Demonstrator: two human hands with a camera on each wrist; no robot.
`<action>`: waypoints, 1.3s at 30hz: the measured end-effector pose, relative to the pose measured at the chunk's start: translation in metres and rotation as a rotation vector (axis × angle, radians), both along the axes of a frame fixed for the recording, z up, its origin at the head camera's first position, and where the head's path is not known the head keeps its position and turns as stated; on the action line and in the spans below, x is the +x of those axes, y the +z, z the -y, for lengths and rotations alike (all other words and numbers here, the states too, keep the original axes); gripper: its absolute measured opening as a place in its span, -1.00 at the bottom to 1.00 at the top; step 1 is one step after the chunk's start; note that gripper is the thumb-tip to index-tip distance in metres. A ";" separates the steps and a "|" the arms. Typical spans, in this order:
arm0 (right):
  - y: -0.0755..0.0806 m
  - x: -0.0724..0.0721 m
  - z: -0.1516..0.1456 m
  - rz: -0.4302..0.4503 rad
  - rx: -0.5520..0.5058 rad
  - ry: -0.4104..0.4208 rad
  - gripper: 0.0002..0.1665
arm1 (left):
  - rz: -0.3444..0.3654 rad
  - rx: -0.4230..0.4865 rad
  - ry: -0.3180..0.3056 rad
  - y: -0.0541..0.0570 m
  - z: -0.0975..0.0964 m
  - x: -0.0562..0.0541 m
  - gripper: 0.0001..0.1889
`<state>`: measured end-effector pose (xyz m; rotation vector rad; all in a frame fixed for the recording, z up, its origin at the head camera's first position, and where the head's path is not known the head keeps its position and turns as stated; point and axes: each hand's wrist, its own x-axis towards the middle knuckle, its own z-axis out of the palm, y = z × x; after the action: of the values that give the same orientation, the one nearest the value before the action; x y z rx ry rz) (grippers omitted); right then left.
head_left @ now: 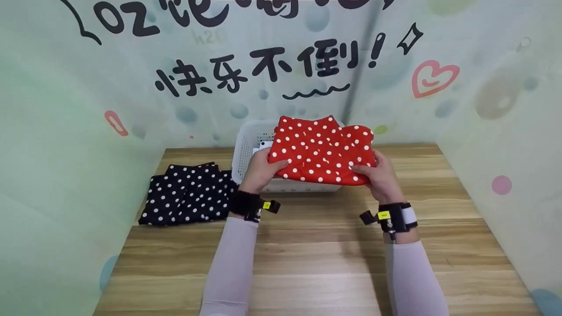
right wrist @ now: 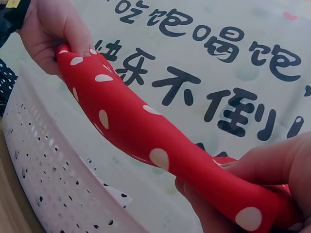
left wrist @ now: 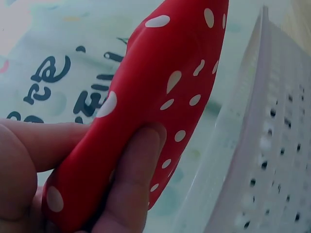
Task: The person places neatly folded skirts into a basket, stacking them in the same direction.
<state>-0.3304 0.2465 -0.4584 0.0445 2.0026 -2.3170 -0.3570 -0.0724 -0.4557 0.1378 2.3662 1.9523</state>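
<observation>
A folded red cloth with white dots [head_left: 322, 151] hangs between my two hands, above the white perforated basket [head_left: 303, 187]. My left hand [head_left: 262, 171] pinches its left edge, thumb on the near face. At the opposite edge my right hand [head_left: 381, 175] grips it the same way. In the left wrist view the red cloth [left wrist: 160, 77] is a thick fold between thumb and fingers. The right wrist view has both hands on the cloth [right wrist: 131, 121], with the basket [right wrist: 53, 165] below it. Most of the basket's inside is hidden by the cloth.
A folded black cloth with white dots [head_left: 189, 195] lies on the wooden table [head_left: 316, 263] left of the basket. Something white with black spots [head_left: 264, 144] shows inside the basket. A printed backdrop [head_left: 246, 105] stands behind the table.
</observation>
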 end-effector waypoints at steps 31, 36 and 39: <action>-0.022 -0.029 0.056 -0.131 0.411 -0.225 -0.49 | -0.044 -0.142 0.159 -0.020 0.035 -0.021 -0.54; -0.022 -0.028 0.058 -0.150 0.437 -0.226 -0.52 | -0.062 -0.145 0.156 -0.020 0.035 -0.019 -0.55; -0.022 -0.027 0.059 -0.166 0.458 -0.229 -0.52 | -0.076 -0.129 0.151 -0.020 0.035 -0.019 -0.54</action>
<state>-0.3575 0.1876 -0.4800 0.1174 2.7039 -1.9760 -0.3759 -0.1070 -0.4753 0.0270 2.6141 1.8793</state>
